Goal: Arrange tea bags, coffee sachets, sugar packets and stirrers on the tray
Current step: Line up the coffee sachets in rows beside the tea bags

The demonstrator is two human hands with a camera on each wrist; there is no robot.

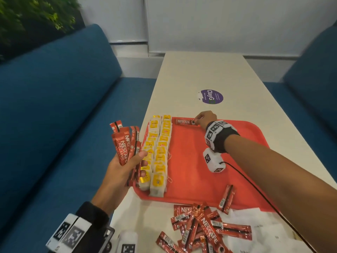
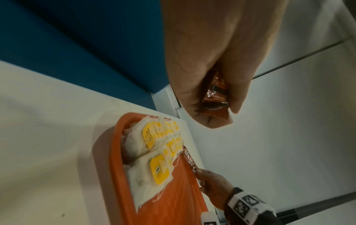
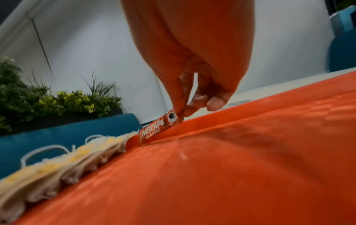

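A red tray (image 1: 193,172) lies on the white table, with two rows of yellow-tagged tea bags (image 1: 158,154) along its left side. My right hand (image 1: 205,119) pinches the end of one red coffee sachet (image 1: 184,121) lying at the tray's far edge, next to the tea bags; the right wrist view shows the coffee sachet (image 3: 154,130) held between thumb and fingertips (image 3: 179,109). My left hand (image 1: 125,167) grips a bunch of coffee sachets (image 1: 125,145) left of the tray, above the sofa edge. In the left wrist view the bunch (image 2: 215,97) sits inside curled fingers.
A loose pile of coffee sachets (image 1: 202,227) lies on the table near me, and one sachet (image 1: 226,199) rests on the tray's near rim. White paper packets (image 1: 262,232) lie at the right. Blue sofas (image 1: 54,115) flank the table. A purple sticker (image 1: 211,96) marks the far tabletop.
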